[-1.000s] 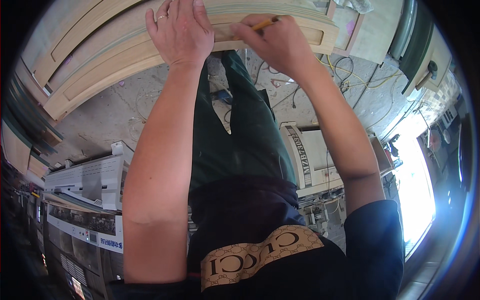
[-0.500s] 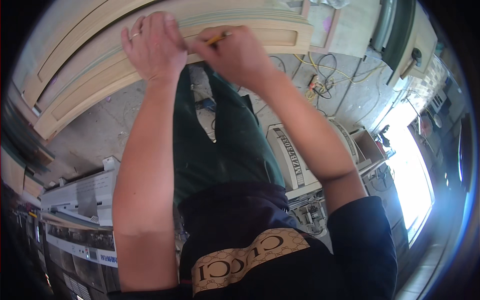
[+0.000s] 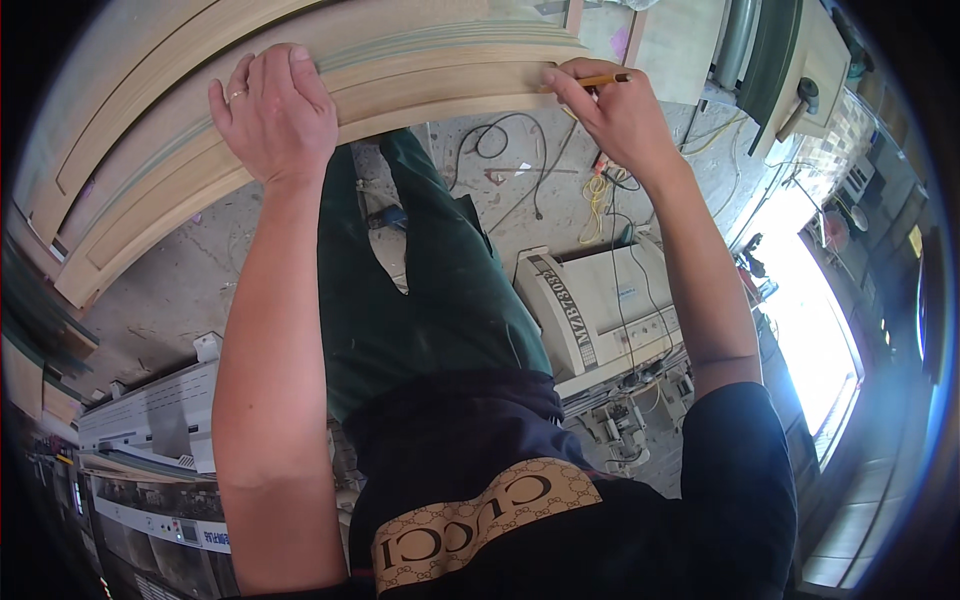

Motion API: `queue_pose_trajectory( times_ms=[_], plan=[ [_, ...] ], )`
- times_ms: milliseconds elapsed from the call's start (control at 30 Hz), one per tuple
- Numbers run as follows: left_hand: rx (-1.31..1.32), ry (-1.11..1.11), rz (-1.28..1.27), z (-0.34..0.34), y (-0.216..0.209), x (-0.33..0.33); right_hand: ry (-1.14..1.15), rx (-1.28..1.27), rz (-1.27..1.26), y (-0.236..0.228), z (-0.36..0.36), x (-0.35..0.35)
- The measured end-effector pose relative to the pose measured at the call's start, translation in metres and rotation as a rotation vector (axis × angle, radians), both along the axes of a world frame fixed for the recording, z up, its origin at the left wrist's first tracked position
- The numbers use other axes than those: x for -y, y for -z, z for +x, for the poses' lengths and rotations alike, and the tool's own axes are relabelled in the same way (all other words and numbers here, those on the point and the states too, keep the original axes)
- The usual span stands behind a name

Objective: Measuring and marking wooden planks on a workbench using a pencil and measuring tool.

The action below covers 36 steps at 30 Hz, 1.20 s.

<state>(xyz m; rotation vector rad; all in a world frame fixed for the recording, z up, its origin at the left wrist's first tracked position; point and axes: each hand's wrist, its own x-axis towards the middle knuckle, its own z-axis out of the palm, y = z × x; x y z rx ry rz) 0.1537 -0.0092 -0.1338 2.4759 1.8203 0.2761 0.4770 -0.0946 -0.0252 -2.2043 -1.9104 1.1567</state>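
Observation:
Long pale wooden panels (image 3: 440, 85) with grooved, gently curved outlines lie across the top of the view, stacked close together. My left hand (image 3: 280, 110), with a ring on one finger, bears down on the nearest panel left of centre; its fingers bend over the wood and their tips are partly hidden. Farther right, my right hand (image 3: 620, 115) pinches a yellow pencil (image 3: 603, 80) between thumb and fingers. The pencil lies nearly level, its dark end pointing right. The thumb and fingertips touch or nearly touch the panel near its right end.
Below the panels, dark cables (image 3: 490, 140) and a yellow cord (image 3: 597, 200) trail over the concrete floor. A beige machine (image 3: 600, 300) stands right of my legs, and a white and grey machine (image 3: 150, 400) at the left. Green-edged boards (image 3: 800, 60) lean at upper right.
My right hand has moved right along the panel with the pencil, away from my left hand. My left hand has shifted slightly left and down and stays on the wood.

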Motion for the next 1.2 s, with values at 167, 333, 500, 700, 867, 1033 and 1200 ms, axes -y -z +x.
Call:
queue_pose_trajectory(
  times_ms=[167, 333, 500, 700, 867, 1033, 1200],
  plan=[
    [0.01, 0.012, 0.0, 0.001, 0.0, -0.001, 0.004, 0.01, 0.038, 0.003, -0.006, 0.0],
    [0.009, 0.005, -0.003, -0.003, 0.001, -0.003, -0.037, 0.031, 0.012, 0.005, -0.011, -0.006],
    [0.027, 0.008, 0.009, 0.0, 0.001, -0.002, -0.104, 0.107, 0.022, 0.005, 0.013, 0.003],
    [0.024, 0.022, -0.022, -0.003, -0.003, 0.001, 0.253, -0.279, 0.21, 0.012, -0.053, 0.018],
    [-0.009, 0.008, -0.02, -0.009, 0.006, -0.003, 0.144, -0.401, 0.473, 0.032, -0.127, 0.031],
    [0.096, 0.064, 0.002, 0.012, -0.024, -0.003, 0.15, -0.37, 0.594, 0.058, -0.17, 0.034],
    [0.078, 0.14, 0.06, 0.009, -0.025, -0.005, 0.202, -0.294, 0.657, 0.058, -0.183, 0.029]
  ],
)
